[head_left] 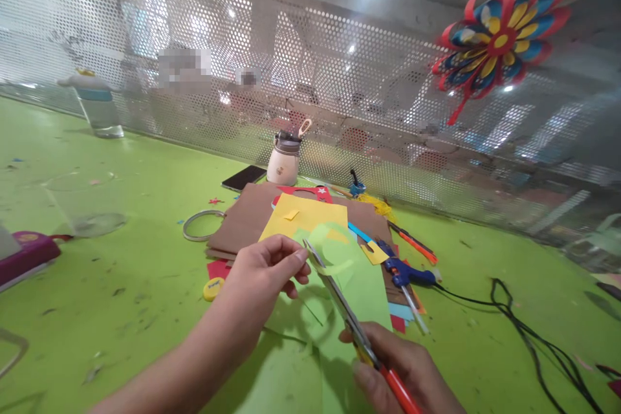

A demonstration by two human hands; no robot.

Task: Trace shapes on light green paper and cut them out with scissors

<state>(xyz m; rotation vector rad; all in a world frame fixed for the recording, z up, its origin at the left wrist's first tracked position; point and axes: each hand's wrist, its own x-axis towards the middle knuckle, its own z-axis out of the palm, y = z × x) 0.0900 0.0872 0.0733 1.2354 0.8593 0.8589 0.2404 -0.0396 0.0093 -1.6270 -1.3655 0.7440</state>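
My left hand (pixel 264 272) pinches the edge of a light green paper sheet (pixel 361 278) held above the green table (pixel 145 272). My right hand (pixel 407 372) grips red-handled scissors (pixel 339 301), whose blades point up and away into the green paper near my left fingertips. A curled strip of green paper hangs by the blade tips. Under the green sheet lie a yellow sheet (pixel 303 217) and brown cardboard (pixel 247 213).
A blue glue gun (pixel 405 272) with a black cord (pixel 524 330) lies to the right. A white jar (pixel 284 162), a dark phone (pixel 244 177), a tape ring (pixel 200 225), a clear bottle (pixel 99 107) and a paper flower (pixel 499 32) on the perforated screen surround the work.
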